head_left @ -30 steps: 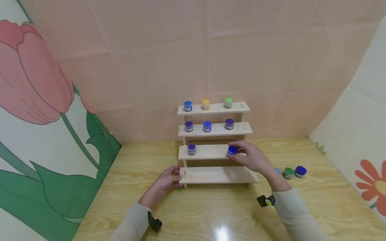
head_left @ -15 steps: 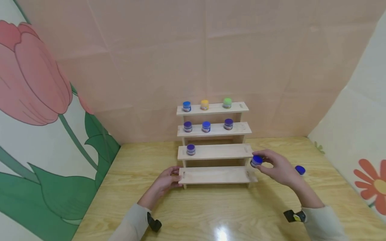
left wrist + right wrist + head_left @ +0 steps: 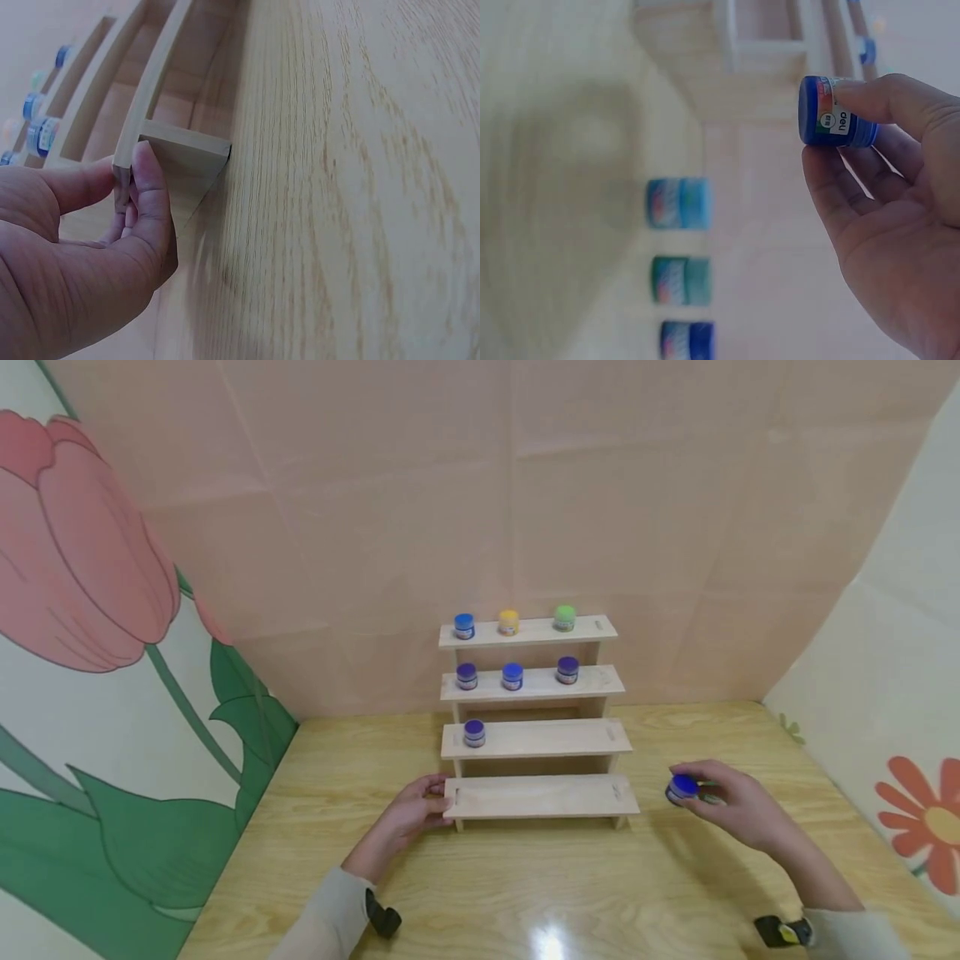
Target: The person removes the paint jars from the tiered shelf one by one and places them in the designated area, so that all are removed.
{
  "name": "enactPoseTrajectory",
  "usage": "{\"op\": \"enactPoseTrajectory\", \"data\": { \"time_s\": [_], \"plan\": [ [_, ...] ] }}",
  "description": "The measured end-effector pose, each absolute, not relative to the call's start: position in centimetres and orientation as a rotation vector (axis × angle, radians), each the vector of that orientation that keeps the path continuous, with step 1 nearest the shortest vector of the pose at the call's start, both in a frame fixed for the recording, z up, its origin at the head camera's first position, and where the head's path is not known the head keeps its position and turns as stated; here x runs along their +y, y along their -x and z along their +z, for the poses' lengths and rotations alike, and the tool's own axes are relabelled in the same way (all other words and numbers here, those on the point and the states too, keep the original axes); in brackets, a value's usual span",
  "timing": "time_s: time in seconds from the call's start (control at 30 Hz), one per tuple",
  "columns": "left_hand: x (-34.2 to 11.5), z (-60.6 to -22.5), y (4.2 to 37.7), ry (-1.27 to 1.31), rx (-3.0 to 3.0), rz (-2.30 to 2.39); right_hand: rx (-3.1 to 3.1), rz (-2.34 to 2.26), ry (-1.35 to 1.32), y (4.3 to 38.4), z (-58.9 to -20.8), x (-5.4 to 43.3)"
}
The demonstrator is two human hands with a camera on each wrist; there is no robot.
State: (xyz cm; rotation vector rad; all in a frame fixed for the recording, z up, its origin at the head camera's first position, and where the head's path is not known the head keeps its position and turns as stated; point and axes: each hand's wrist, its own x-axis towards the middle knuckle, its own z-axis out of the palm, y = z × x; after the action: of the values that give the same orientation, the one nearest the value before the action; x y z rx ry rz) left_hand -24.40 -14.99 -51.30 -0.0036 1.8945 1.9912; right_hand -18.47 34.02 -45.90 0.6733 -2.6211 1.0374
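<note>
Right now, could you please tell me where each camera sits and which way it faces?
Head: head-worn, facing forward and down at the shelf; left hand, right hand, sleeves show.
Left wrist: worn there, facing the pinched lowest board; left hand shows.
Right wrist: worn there, facing the held blue jar; right hand shows.
Head and right wrist share that jar.

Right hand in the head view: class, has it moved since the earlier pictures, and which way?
Yes: holding the blue-lidded jar, the right hand has moved rightward and lower in the picture, away from the wooden rack.
</note>
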Motion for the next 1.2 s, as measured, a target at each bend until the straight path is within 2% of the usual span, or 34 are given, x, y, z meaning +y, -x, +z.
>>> {"op": "enactPoseTrajectory", "data": {
  "time_s": [0.47, 1.2],
  "plan": [
    [-15.0, -51.2, 24.5, -0.003, 1.889, 1.99, -2.666, 1.096, -0.661, 17.8, -49.5, 37.0],
    [-15.1, -51.3, 24.5, -0.008, 1.889, 1.982, -2.67, 1.186, -0.709, 17.8, -52.9, 37.6]
  ]
}}
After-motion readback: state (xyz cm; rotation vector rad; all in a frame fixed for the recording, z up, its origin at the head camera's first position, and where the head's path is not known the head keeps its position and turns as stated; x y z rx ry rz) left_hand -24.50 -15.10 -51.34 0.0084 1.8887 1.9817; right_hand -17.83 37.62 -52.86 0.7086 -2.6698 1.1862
